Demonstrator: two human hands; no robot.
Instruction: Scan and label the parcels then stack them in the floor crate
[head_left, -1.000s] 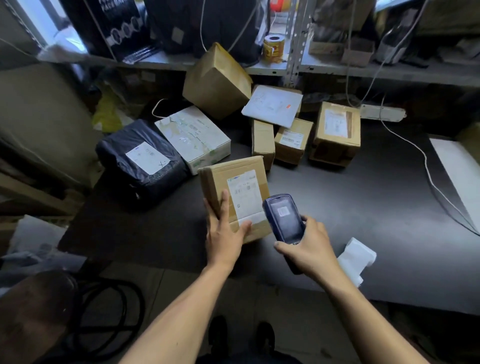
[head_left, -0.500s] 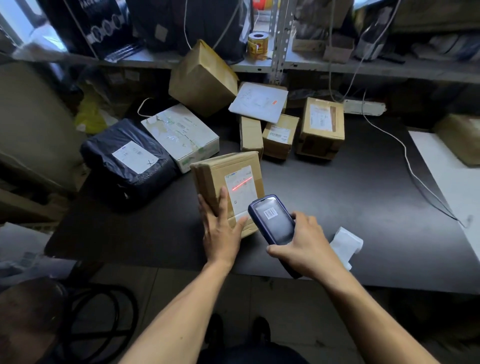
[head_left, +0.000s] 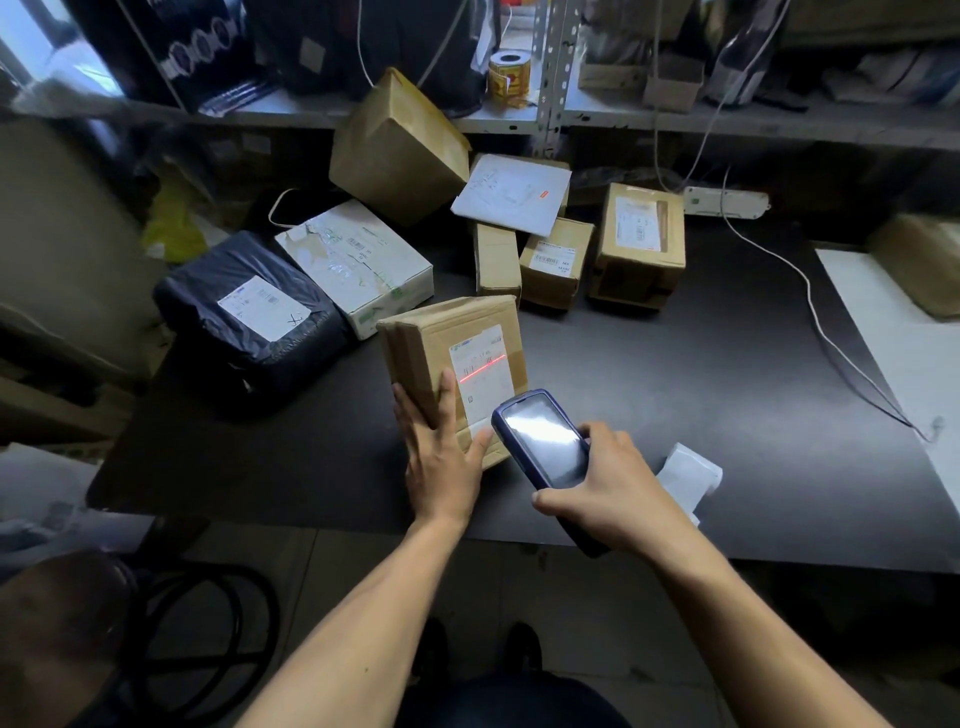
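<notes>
— Two hands are working at the near edge of the dark matte bench. What is each one doing?

— The left hand is lying with straight fingers against the near left corner of a brown cardboard parcel, thumb spread onto its top face. The right hand is curling round a dark blue handheld scanner, gripping its lower half.

— Where is the parcel sitting?

— It is resting on the bench just beyond the left hand, a blocky taped box whose near end is lifting toward the camera, so its labelled face is tilting up. Its long axis is running away from the person, leaning slightly to the right. A white label is covering the right side of that face, and a thin red scan line is crossing the label at a slant.

— And the scanner?

— It is a smooth slab with rounded corners and a glossy screen catching glare. Its top end is pointing up and left at the label, just beside the parcel's near right corner.

— What else is lying around the parcel?

— Left of it, a crinkled black plastic bag parcel with a white label. Beyond that, a white carton with torn tape. Behind the parcel, several small brown boxes are clustering, with a flat white envelope leaning on them. Right of the right hand, a small white device is peeking out. A white cable is trailing across the bench's far right.
</notes>
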